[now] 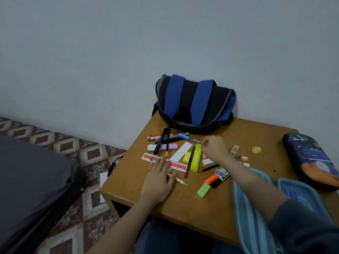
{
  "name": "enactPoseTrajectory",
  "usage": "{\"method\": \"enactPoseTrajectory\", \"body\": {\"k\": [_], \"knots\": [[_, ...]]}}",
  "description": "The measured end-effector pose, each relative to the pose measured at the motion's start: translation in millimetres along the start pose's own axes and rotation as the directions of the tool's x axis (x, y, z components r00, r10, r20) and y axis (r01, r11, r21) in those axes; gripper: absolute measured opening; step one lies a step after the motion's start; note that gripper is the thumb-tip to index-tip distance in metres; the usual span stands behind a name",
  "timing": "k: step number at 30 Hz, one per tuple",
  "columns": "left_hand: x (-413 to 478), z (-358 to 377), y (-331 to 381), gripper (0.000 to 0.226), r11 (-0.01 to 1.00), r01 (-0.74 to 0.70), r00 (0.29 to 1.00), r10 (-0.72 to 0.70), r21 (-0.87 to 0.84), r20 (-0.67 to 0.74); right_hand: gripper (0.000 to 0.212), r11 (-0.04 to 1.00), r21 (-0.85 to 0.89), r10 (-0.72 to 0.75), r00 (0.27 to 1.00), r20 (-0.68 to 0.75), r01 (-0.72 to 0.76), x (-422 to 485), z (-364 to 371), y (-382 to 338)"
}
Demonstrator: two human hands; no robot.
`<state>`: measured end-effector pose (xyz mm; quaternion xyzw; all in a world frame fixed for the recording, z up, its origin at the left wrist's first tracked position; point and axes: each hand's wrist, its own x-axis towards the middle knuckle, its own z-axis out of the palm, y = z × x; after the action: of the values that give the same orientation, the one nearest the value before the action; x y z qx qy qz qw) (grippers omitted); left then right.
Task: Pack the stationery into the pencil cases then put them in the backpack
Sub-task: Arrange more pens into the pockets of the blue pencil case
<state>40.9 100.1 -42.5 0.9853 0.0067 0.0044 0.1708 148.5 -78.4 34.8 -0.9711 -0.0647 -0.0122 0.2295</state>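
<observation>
Open light-blue pencil case [251, 213] sits nearest on the table [183, 208], under the right forearm, mouth up, so drops are short. Left hand [157, 180] lies flat on the red ruler [176, 165], fingers straight, gripping nothing; probably steadying the pile. Right hand [214, 149] is curled, apparently pinching the blue pen [184, 136] by its end. Yellow highlighter [196, 160] and pencils lie just beside it and could snag. Dark pencil case [311, 162] lies closed at far right. Backpack [194, 101] leans on the wall, zip not visible.

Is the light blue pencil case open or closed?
Open: the light blue pencil case lies spread, its inside showing.
</observation>
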Motion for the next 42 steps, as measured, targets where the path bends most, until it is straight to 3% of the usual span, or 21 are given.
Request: {"method": "enactPoseTrajectory", "body": {"k": [5,10,17,23,27,35,42], "knots": [[0,-2,2,0.061,1.000,0.006,1.000,-0.006,-0.008,-0.007,0.021,0.998,-0.056,-0.019,1.000,-0.007,0.018,22,20,-19],[0,-1,1,0.061,1.000,0.006,1.000,-0.006,-0.020,-0.030,0.036,0.899,-0.413,-0.143,0.989,0.038,0.146,38,36,-23],[0,0,0,0.060,0.999,0.003,0.998,-0.006,-0.038,-0.055,0.029,0.856,-0.502,-0.097,0.992,0.082,0.125,47,47,-25],[0,-2,1,0.060,0.999,0.004,0.998,-0.006,-0.034,-0.057,0.031,0.937,-0.330,-0.155,0.982,-0.110,0.111,39,29,-26],[-4,-5,5,0.057,0.996,-0.087,0.993,0.085,-0.020,-0.083,0.025,0.979,-0.174,-0.148,0.961,-0.232,0.108,20,-5,-17],[-10,-9,71,0.057,0.977,-0.202,0.977,0.196,-0.070,-0.088,0.034,0.989,0.149,0.021,0.972,-0.233,0.014,-31,-68,49],[-29,8,165,0.061,0.890,-0.431,0.894,0.444,-0.145,0.066,0.028,0.972,0.196,0.187,0.926,-0.327,-0.127,-77,-112,110]]}}
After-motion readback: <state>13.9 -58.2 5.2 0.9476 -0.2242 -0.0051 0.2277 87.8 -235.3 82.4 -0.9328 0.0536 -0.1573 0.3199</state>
